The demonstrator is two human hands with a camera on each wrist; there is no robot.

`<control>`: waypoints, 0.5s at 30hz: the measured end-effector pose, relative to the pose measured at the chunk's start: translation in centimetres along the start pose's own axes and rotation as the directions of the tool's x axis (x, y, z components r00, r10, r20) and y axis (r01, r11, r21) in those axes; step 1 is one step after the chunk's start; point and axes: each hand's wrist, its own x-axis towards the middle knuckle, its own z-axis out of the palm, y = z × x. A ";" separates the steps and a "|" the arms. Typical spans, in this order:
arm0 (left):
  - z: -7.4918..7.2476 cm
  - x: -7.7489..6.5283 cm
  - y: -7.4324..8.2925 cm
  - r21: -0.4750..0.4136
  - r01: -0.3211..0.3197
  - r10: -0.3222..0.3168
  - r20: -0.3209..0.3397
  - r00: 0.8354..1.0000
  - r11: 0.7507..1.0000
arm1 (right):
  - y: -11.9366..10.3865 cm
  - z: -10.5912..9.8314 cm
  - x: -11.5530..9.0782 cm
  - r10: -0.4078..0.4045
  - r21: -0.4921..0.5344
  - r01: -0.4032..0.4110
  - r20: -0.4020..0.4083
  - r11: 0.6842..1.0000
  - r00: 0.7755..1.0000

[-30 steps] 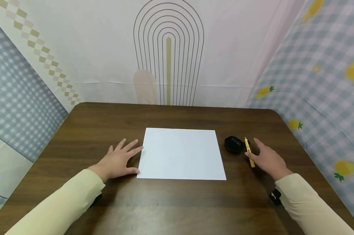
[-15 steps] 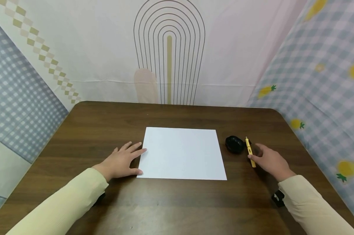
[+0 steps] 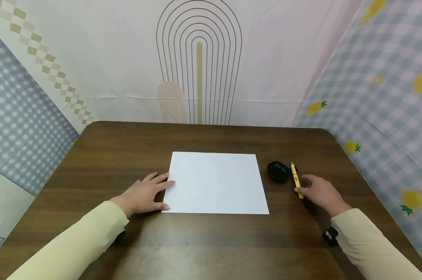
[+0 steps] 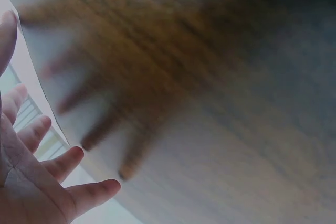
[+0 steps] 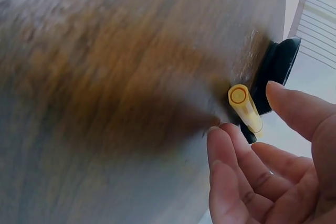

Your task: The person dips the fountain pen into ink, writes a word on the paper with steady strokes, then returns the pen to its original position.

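A white sheet of paper (image 3: 214,182) lies flat on the brown table. My left hand (image 3: 142,195) rests over its left edge, fingers spread, with the thumb at the near left corner. In the left wrist view the left hand (image 4: 42,166) has straight, parted fingers. Right of the paper lies a yellow pen (image 3: 295,175), pointing away from me. My right hand (image 3: 319,192) is just right of it, thumb over its near part. The right wrist view has the pen (image 5: 245,107) in the gap between the thumb and the loosely bent fingers of the right hand (image 5: 283,171).
A black rounded object (image 3: 278,171) sits between the paper and the pen, close beside the pen. The brown wooden table (image 3: 211,245) ends at a white patterned cloth (image 3: 274,58) behind. Checked cloth (image 3: 382,128) hangs along the right side.
My left fingers have slid slightly right, further onto the paper. The right hand's fingers have drawn in and come lower beside the pen. Paper and pen stay in place.
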 end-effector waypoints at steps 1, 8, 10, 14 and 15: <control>0.0 0.0 0.0 0.004 -0.001 0.001 0.003 1.000 1.000 | 0.0 0.0 0.0 -0.001 0.004 0.001 0.002 1.000 1.000; 0.2 0.2 -0.2 0.018 -0.009 0.009 0.022 1.000 1.000 | -0.2 0.3 0.2 0.014 0.041 -0.014 0.018 0.999 1.000; 0.2 0.1 -0.2 0.022 -0.009 0.008 0.025 1.000 1.000 | -0.2 0.4 0.3 0.026 0.052 -0.027 0.025 0.998 0.999; 0.2 0.1 -0.1 0.015 -0.007 0.006 0.030 1.000 1.000 | -0.1 0.6 0.5 0.043 0.067 -0.045 0.031 0.997 0.999; 0.2 0.1 -0.1 0.013 -0.007 0.007 0.031 1.000 1.000 | -0.1 0.7 0.6 0.048 0.069 -0.050 0.033 0.996 0.998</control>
